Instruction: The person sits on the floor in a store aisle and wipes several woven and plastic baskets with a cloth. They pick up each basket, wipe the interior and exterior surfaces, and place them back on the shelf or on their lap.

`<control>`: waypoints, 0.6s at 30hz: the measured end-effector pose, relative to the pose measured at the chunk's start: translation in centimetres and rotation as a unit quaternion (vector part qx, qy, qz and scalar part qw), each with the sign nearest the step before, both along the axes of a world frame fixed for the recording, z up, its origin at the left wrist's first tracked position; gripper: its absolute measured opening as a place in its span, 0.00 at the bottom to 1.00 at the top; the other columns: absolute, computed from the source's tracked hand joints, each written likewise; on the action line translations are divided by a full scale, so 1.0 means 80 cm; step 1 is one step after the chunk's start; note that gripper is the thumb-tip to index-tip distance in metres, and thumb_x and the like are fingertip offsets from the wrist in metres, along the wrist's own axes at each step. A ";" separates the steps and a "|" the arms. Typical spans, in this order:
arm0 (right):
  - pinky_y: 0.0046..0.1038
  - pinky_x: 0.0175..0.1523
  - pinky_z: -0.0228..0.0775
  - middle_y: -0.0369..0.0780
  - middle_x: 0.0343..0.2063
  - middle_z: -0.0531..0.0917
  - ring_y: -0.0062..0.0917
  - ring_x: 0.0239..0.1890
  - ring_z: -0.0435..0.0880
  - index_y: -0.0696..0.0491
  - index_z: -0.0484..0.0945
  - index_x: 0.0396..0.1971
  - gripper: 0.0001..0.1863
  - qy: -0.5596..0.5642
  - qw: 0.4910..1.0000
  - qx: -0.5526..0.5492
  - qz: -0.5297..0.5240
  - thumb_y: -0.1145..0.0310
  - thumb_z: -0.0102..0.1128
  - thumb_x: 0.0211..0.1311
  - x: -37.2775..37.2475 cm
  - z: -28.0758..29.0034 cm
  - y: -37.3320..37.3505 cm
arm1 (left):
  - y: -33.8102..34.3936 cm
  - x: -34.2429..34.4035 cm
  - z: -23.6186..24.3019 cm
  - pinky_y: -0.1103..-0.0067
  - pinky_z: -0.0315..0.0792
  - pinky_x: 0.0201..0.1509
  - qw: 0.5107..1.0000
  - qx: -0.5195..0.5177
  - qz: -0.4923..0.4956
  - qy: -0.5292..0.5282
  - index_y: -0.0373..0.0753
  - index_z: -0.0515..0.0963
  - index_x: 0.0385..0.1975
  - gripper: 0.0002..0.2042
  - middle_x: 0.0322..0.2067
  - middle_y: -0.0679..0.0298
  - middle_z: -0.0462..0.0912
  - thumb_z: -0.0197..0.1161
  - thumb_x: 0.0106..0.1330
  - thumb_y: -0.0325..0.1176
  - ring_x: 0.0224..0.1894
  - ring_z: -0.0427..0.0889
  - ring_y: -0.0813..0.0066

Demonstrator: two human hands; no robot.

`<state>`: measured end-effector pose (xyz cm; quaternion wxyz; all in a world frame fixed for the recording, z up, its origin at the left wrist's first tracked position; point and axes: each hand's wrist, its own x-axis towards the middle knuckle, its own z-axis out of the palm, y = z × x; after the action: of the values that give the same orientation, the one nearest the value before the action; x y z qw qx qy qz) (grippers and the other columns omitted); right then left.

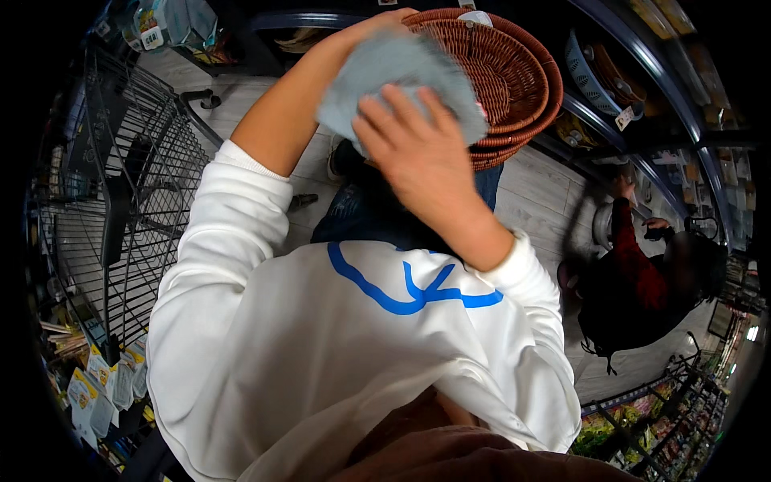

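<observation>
A stack of brown wicker baskets (pixel 514 60) is in front of me, with nested rims and a woven hollow facing up. My left hand (pixel 384 22) is at the far left rim of the stack and appears to grip it; most of its fingers are hidden. A grey-blue cloth (pixel 353 76), blurred by motion, covers the left side of the baskets. My right hand (pixel 418 145) holds this cloth from above, its fingers partly spread across it. A small white tag (pixel 475 18) shows at the far rim.
On the left stands a black wire shopping cart (pixel 152 193). Dark shelving (pixel 634 40) at the right carries a light-blue perforated basket (pixel 586 76). Another person in dark and red clothing (pixel 634 273) crouches at the right by the shelves. Packaged goods (pixel 92 394) are at lower left.
</observation>
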<state>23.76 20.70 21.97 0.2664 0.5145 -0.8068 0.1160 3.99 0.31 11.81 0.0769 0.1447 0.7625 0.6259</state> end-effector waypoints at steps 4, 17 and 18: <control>0.29 0.52 0.60 0.33 0.48 0.76 0.27 0.56 0.69 0.50 0.78 0.40 0.17 0.019 0.992 0.118 -0.035 0.68 0.55 0.46 0.009 -0.018 0.008 | 0.028 0.036 0.028 0.71 0.74 0.47 0.987 -0.112 0.114 -0.015 0.40 0.68 0.54 0.20 0.43 0.58 0.79 0.60 0.62 0.30 0.44 0.79 0.67; 0.32 0.49 0.67 0.42 0.42 0.77 0.33 0.46 0.74 0.54 0.72 0.48 0.17 -0.492 0.734 -0.349 -0.311 0.64 0.52 0.60 -0.016 -0.105 0.259 | 0.022 0.081 0.061 0.70 0.67 0.58 0.992 -0.061 0.089 -0.071 0.45 0.61 0.61 0.27 0.53 0.60 0.72 0.59 0.60 0.35 0.55 0.71 0.68; 0.32 0.48 0.67 0.42 0.42 0.77 0.32 0.46 0.74 0.55 0.71 0.49 0.19 -0.576 0.620 -0.442 -0.298 0.60 0.52 0.63 -0.026 -0.115 0.266 | 0.015 0.090 0.054 0.70 0.67 0.58 0.994 0.004 0.069 -0.084 0.46 0.61 0.61 0.29 0.54 0.59 0.71 0.59 0.58 0.37 0.56 0.70 0.68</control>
<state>21.66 42.00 12.79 -0.0377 -0.1057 -0.7558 0.6451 11.17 1.50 16.14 0.0965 0.0389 0.7588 0.6430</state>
